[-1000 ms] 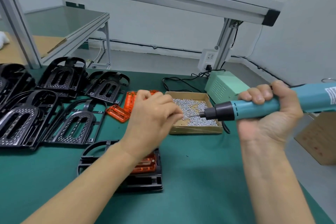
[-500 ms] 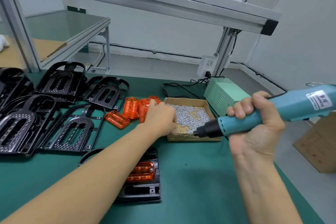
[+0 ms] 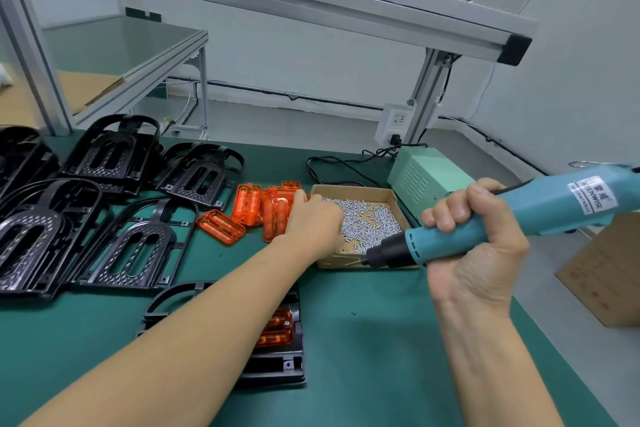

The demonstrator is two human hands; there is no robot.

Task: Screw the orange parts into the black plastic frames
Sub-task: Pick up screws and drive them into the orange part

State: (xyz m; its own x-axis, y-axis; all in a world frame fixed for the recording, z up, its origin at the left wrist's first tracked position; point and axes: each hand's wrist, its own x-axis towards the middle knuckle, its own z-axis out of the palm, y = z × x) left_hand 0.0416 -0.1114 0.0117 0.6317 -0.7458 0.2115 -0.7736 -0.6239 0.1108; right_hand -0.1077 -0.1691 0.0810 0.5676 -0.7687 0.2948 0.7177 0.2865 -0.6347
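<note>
A black plastic frame (image 3: 277, 362) lies on the green mat near me, partly under my left forearm, with an orange part (image 3: 277, 326) seated in it. Loose orange parts (image 3: 246, 205) are heaped left of a cardboard box (image 3: 360, 189) of small silver screws (image 3: 372, 222). My left hand (image 3: 311, 224) reaches over the box's left edge into the screws; its fingertips are hidden behind the back of the hand. My right hand (image 3: 479, 253) grips a teal electric screwdriver (image 3: 540, 218), whose bit tip hovers at the box's near edge.
Several empty black frames (image 3: 131, 246) are spread over the left of the mat. A pale green power unit (image 3: 427, 173) with cables stands behind the screw box. A brown carton (image 3: 606, 274) sits off the table's right edge. An aluminium post (image 3: 424, 97) rises at the back.
My left hand has gone from in front of the screwdriver tip down into the screw box. My right hand has lowered the screwdriver toward the box's near edge.
</note>
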